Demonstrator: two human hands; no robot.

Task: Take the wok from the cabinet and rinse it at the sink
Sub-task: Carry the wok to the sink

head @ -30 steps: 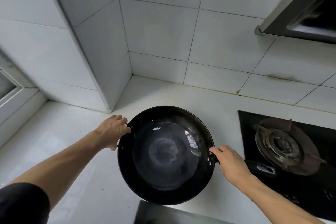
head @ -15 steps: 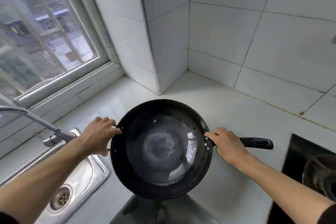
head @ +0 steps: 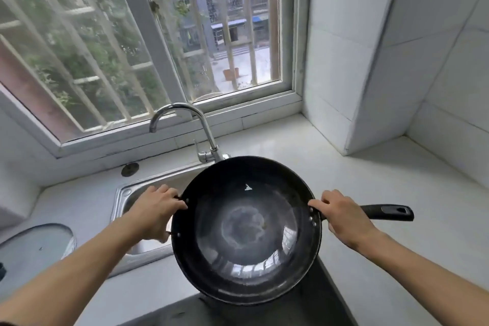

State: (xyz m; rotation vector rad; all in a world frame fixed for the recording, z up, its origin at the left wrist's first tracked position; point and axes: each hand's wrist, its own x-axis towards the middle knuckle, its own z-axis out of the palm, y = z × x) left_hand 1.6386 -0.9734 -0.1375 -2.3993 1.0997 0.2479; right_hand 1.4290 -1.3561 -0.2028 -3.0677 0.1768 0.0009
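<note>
At the far left edge a glass lid lies flat on the counter, partly cut off by the frame. Right of it is the steel sink, set into the counter under the window. The curved tap rises at the sink's far right corner, its spout arching left over the basin.

My left hand is over the sink, fingers curled round the small side handle on the wok's left rim, thumb on top by the rivets. The handle itself is mostly hidden under my fingers, so I can't tell how much of it I have.

The wok is held up between both hands, mouth upward and roughly level. Its left edge overhangs the right part of the sink, its far rim sits just in front of the tap's base, and its near rim is over something dark at the counter's front edge. The inside is black with a pale, worn ring in the bottom.

My right hand grips the long black handle where it meets the rim, fingers wrapped round it. The free end sticks out to the right over the counter. Beyond it stands the white tiled wall.
</note>
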